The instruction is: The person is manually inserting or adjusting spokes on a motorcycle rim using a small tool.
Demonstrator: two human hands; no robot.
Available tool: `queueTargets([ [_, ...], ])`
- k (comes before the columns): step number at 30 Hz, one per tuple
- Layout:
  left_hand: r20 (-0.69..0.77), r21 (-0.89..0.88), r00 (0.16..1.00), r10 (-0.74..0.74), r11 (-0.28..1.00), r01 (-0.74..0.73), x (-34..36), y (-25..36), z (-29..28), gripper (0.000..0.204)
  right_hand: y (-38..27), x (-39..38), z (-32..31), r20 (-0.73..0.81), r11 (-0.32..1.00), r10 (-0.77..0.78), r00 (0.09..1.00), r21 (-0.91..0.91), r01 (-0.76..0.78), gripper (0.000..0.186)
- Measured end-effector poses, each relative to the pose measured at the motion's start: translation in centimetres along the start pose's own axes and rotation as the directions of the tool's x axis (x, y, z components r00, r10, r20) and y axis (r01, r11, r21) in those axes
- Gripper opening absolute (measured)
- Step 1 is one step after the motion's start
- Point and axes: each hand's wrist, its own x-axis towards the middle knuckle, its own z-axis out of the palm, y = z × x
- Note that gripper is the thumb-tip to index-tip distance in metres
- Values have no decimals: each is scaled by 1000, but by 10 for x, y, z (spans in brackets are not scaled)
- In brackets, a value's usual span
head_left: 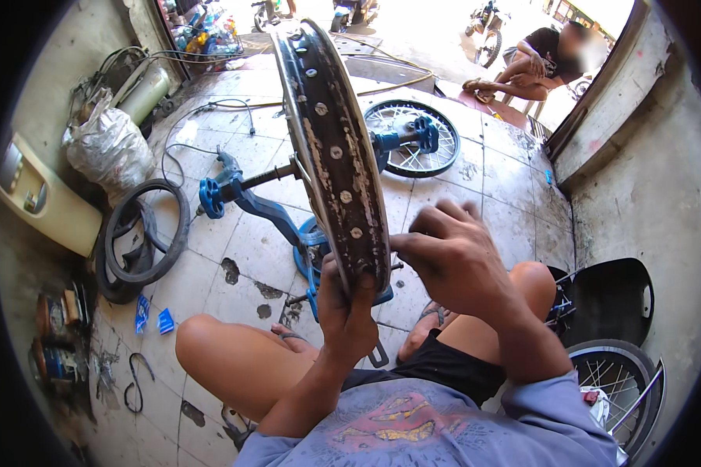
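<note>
A bare wheel rim (336, 156), black with worn, flaking patches and a row of spoke nipples, stands upright on a blue truing stand (269, 206). Its axle (269, 177) runs sideways to a blue knob (211, 198). At the lower end of the rim, my left hand (349, 315) is closed round it, thumb on the black face. My right hand (456, 257) is at the rim's right edge, fingers bent and index finger reaching to the metal. Whatever its fingertips hold, if anything, is hidden behind the rim.
Another spoked wheel (413, 159) lies on the tiled floor beyond. Tyres (144, 233) and a white sack (109, 148) sit at the left. A tyred wheel (611, 389) and a black chair-like panel (607, 300) are at the right. A person (549, 58) sits by the doorway.
</note>
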Motion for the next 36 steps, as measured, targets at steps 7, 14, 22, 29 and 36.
queueTargets([
  [7, -89, 139, 996, 4, 990, 8, 0, 5, 10, 10, 21, 4, 27, -90, 929, 77, 993, 367, -39, 24],
  [14, -58, 83, 996, 61, 995, -56, 3, -1, 11, 24, 28, -13, 61, -61, 711, 317, 946, 676, -195, 24],
  [22, 17, 227, 998, 57, 972, -59, 1, -5, 4, 33, 21, -29, 72, -134, 731, 328, 935, 664, -161, 19],
  [29, -85, 14, 995, 42, 999, -41, -1, 2, 8, 31, -2, -16, 38, -457, 999, -16, 889, 36, 37, 24],
  [36, -104, 34, 995, 5, 999, -1, -1, 5, 10, 31, 0, 6, 1, -247, 973, -229, 942, -101, 210, 25],
])
